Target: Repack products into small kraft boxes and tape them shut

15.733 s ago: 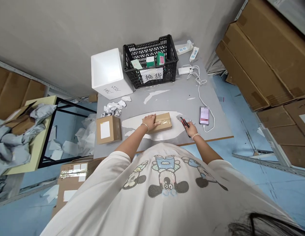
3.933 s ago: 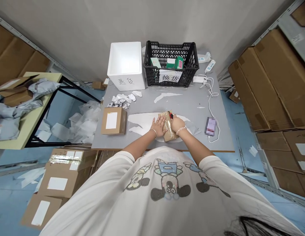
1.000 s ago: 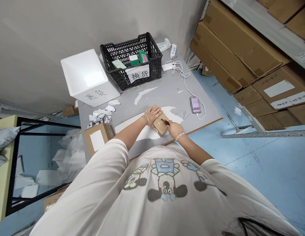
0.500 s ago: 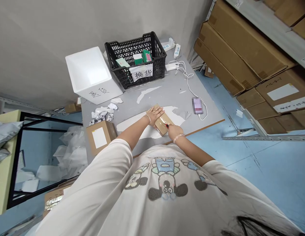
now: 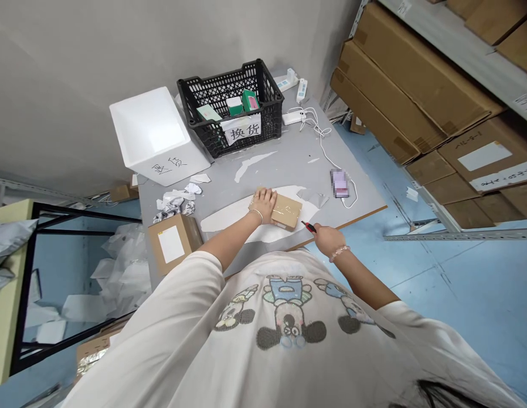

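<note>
My left hand (image 5: pixel 263 204) lies flat on the left end of a small kraft cardboard box (image 5: pixel 285 212), pressing it to the table with the fingers together. The box has clear tape across its top. My right hand (image 5: pixel 329 239) is off to the right of the box, near the table's front edge, closed around a red and black utility knife (image 5: pixel 308 226). The blade end points back toward the box, and the knife does not touch it.
A grey table (image 5: pixel 280 167) holds a black plastic crate (image 5: pixel 229 107), a white foam box (image 5: pixel 155 133), a labelled carton (image 5: pixel 173 243), crumpled paper (image 5: pixel 174 199) and a phone (image 5: pixel 340 183) on a cable. Cartons fill the shelves (image 5: pixel 416 96) at right.
My right hand has moved away from the box, rightward and toward me, with the knife. The box has turned and lies squarer under my left hand.
</note>
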A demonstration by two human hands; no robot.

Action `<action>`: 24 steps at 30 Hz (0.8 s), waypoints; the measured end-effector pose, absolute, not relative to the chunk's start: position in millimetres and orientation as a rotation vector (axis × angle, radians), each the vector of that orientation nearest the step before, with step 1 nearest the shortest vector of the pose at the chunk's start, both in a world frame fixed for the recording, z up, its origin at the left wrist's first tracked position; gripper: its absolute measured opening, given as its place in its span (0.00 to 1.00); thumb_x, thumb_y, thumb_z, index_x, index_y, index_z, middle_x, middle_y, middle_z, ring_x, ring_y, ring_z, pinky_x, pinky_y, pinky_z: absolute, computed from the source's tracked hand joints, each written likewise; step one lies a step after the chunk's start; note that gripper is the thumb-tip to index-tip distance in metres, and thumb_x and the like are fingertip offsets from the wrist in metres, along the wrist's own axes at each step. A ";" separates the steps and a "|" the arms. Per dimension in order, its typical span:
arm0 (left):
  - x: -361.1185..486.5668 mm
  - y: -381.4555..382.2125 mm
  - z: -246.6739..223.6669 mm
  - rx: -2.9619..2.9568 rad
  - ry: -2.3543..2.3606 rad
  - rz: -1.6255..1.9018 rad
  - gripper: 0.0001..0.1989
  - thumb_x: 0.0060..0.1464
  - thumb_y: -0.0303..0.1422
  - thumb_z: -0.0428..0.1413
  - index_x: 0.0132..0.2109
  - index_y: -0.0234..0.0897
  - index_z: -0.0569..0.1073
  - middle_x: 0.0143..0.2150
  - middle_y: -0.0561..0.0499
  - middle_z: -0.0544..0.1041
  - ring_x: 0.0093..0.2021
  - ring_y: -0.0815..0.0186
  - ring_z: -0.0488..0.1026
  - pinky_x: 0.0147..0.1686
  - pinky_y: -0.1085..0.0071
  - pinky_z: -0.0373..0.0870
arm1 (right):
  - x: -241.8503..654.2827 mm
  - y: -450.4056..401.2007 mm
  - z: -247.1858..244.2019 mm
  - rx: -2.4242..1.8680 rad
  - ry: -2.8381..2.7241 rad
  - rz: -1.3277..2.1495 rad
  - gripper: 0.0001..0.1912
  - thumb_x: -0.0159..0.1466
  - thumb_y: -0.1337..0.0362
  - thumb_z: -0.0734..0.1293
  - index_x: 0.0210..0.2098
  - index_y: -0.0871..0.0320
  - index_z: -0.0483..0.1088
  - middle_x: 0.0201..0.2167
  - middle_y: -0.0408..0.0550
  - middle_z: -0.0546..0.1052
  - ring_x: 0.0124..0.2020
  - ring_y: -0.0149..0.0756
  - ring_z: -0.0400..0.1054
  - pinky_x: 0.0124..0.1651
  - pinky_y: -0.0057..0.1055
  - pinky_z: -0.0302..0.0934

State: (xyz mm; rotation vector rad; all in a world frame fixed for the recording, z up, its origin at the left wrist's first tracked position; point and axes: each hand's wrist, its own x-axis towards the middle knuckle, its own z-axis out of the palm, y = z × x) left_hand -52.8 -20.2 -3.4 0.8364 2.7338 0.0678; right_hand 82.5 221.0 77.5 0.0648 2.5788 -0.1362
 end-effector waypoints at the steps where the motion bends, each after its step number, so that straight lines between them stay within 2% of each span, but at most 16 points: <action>1: -46.3 -18.6 -4.8 0.699 2.803 0.069 0.68 0.32 0.58 0.64 0.71 0.27 0.44 0.70 0.27 0.48 0.70 0.32 0.40 0.65 0.42 0.32 | 80.5 229.1 74.3 0.114 2.618 -0.211 0.16 0.70 0.59 0.57 0.50 0.60 0.68 0.40 0.60 0.78 0.41 0.47 0.75 0.42 0.35 0.62; 6: -20.6 -15.3 -11.5 0.240 2.954 0.149 0.65 0.37 0.63 0.59 0.70 0.26 0.45 0.66 0.25 0.56 0.68 0.31 0.47 0.64 0.40 0.40 | 50.6 252.7 42.9 0.390 2.405 -1.119 0.18 0.71 0.56 0.55 0.51 0.58 0.68 0.29 0.47 0.77 0.26 0.34 0.72 0.32 0.28 0.65; 9: -14.9 -17.7 -11.2 0.246 2.969 0.206 0.64 0.38 0.62 0.60 0.70 0.28 0.45 0.66 0.26 0.57 0.67 0.33 0.49 0.64 0.41 0.41 | 20.7 251.5 21.0 0.490 2.188 -1.423 0.16 0.70 0.56 0.59 0.49 0.59 0.69 0.23 0.43 0.73 0.22 0.30 0.69 0.29 0.24 0.65; 17: -15.0 -19.2 -3.6 0.248 2.948 0.187 0.63 0.36 0.60 0.62 0.70 0.29 0.47 0.65 0.27 0.57 0.67 0.34 0.50 0.64 0.42 0.40 | -41.3 239.7 9.1 0.424 2.182 -1.367 0.13 0.68 0.55 0.63 0.41 0.59 0.72 0.17 0.39 0.68 0.17 0.27 0.64 0.22 0.21 0.60; 24: -13.3 -16.6 4.3 0.210 2.923 0.158 0.60 0.41 0.58 0.60 0.70 0.28 0.45 0.65 0.27 0.56 0.67 0.36 0.49 0.65 0.44 0.38 | -54.2 237.1 10.5 0.326 2.192 -1.223 0.14 0.67 0.55 0.64 0.42 0.59 0.73 0.17 0.38 0.68 0.15 0.27 0.63 0.20 0.21 0.57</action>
